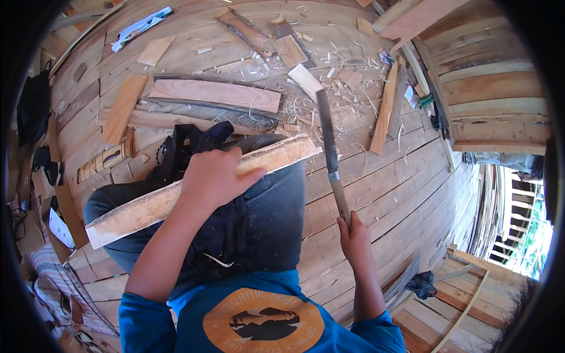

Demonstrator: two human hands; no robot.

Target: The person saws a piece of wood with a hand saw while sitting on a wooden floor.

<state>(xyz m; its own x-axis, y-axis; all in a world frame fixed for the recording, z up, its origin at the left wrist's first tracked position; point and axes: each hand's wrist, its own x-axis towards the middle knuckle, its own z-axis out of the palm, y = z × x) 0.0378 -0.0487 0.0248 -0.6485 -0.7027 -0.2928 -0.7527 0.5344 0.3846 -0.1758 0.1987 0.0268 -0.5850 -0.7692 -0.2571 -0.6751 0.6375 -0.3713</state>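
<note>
**Plank on the lap, saw held out to the right**

Across the person's lap, over dark trousers (259, 217), lies a long pale plank (194, 188) with bark along one edge. It runs slantwise from low on the left to high on the right, its upper end reaching almost to the saw blade. The left hand (212, 176) lies on top of it near the middle, fingers curled over the far edge and thumb stretched along the top face, clamped on the wood.

On the right side, the right hand (353, 238) is closed around the lower end of the wooden handle of a hand saw (331, 150). The saw points up and away from the body, slightly tilted to the left, with its dark toothed blade crossing over the floor just beyond the plank's upper end. Whether blade and plank touch cannot be told.

Beneath everything is a floor (400, 194) of wide wooden boards, strewn with pale shavings (306, 109) thickest near the saw's tip. Beyond the knees lies a broad flat board (215, 94) on top of darker strips, with a shorter board (123, 109) lying to its left. A narrow strip of wood (385, 112) lies to the right of the blade. Several small offcuts (288, 50) are scattered farther off. The blue shirt (259, 320) with an orange round print fills the lower edge.
</note>
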